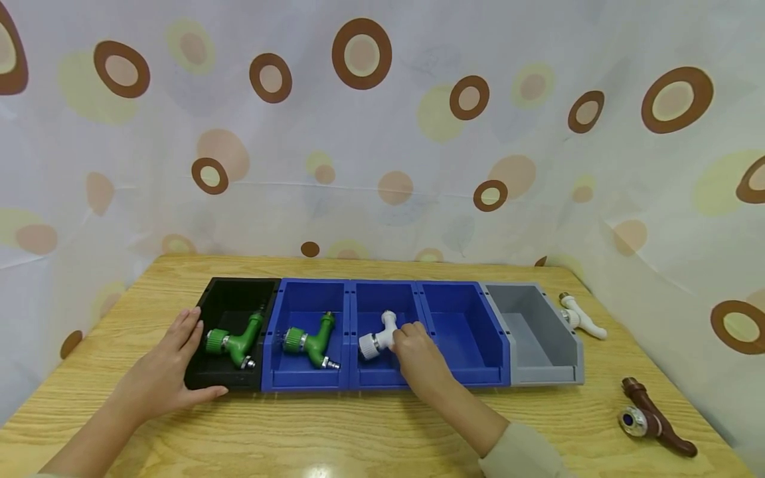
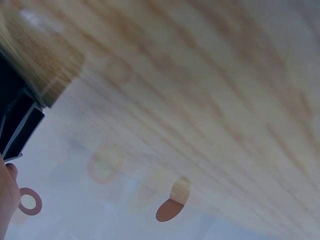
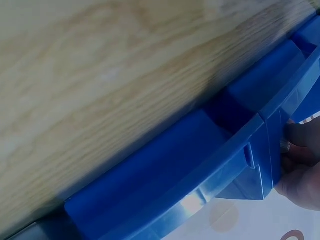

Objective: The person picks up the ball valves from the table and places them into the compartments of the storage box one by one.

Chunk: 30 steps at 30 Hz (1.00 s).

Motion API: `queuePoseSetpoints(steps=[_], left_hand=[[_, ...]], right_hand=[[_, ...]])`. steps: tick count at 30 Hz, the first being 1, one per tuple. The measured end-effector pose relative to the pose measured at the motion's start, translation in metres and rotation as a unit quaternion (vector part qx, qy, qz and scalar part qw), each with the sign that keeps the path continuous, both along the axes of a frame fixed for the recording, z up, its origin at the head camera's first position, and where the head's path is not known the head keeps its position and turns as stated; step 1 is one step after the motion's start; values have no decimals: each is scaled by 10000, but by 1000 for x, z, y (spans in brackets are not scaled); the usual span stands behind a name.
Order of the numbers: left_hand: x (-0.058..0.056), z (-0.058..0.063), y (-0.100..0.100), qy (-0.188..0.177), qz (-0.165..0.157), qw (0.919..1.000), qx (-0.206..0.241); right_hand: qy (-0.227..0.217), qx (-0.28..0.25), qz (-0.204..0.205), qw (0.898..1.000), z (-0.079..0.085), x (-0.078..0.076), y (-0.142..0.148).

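Note:
In the head view, my right hand (image 1: 423, 362) reaches into the middle blue bin (image 1: 382, 380) and pinches the spout end of a white faucet (image 1: 388, 323) with a ribbed knob. My left hand (image 1: 161, 378) rests against the left side of the black bin (image 1: 230, 380), fingers extended and thumb near its front edge. A green faucet (image 1: 240, 344) lies in that black bin, and another green faucet (image 1: 317, 345) lies in the left blue bin (image 1: 305, 380). In the right wrist view, the bin wall hides most of what my right fingers hold.
The bins stand side by side in a row, with another blue bin (image 1: 460, 332) and a grey bin (image 1: 526, 332) at the right. A second white faucet (image 1: 584, 318) and a brown faucet (image 1: 656, 421) lie on the wooden table (image 1: 299, 431). A patterned curtain (image 1: 382, 146) surrounds the table.

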<state>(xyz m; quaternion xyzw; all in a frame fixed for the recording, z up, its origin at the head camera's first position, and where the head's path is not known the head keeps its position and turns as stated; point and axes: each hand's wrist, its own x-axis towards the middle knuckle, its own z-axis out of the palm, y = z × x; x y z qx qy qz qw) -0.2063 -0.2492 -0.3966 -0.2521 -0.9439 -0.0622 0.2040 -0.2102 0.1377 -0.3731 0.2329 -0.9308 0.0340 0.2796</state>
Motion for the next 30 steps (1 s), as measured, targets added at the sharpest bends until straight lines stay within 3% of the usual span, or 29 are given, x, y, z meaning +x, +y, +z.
queuePoseSetpoints(steps=[7,11,18,30], left_hand=[[0,1,-1,-27,45,10000,-22],[0,0,-1,-39,45,10000,-4],[0,-1,0,-63,60,10000,-14],[0,0,1,-31,69,10000,-42]], right_hand=[[-598,377,-20,9975,9,-3,-1],[-669,784,22,9947,13,-5,-3],[-777,1734,-324,9813,15,-5,-9],[-1261,1480,-790,9777,12,-11,-17]])
